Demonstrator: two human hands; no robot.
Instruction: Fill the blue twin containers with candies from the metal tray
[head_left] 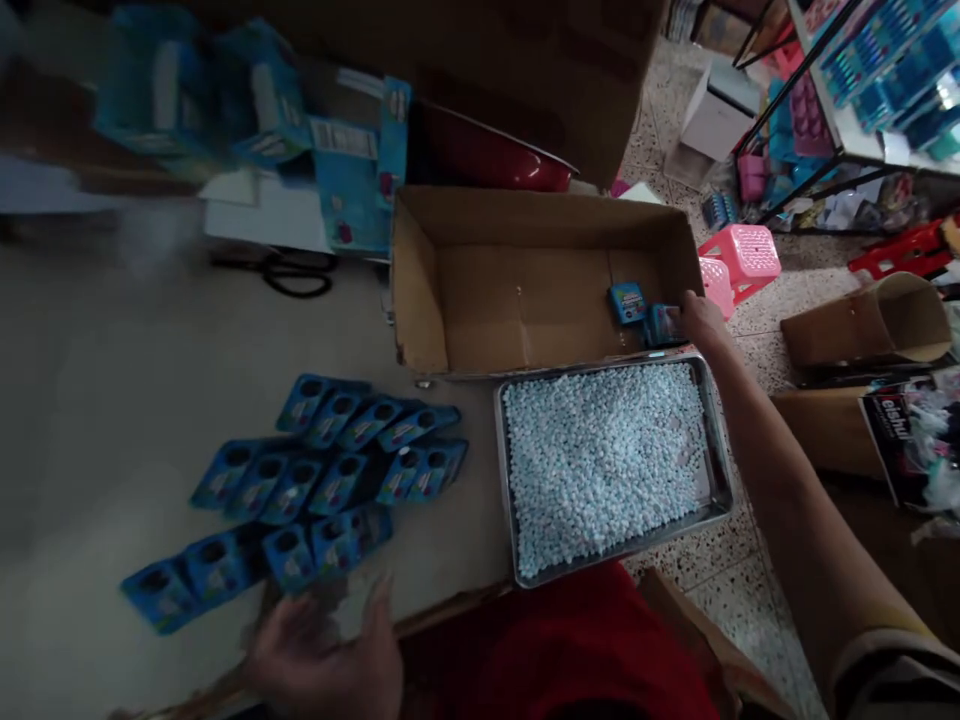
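My right hand reaches into the right end of an open cardboard box, its fingers closed on a small blue carton low in that corner. Another blue carton lies just left of it on the box floor. At the table's front edge is my left hand, slightly blurred and holding nothing, thumb apart from the fingers. Beyond it, several blue cartons with dark round openings stand in slanting rows. A metal tray full of pale blue and white pellets sits against the cardboard box's near side.
Black-handled scissors lie at the back of the table, near larger blue boxes. Behind the cardboard box is a shiny red object. Pink stools, a brown bin and a loaded shelf stand to the right.
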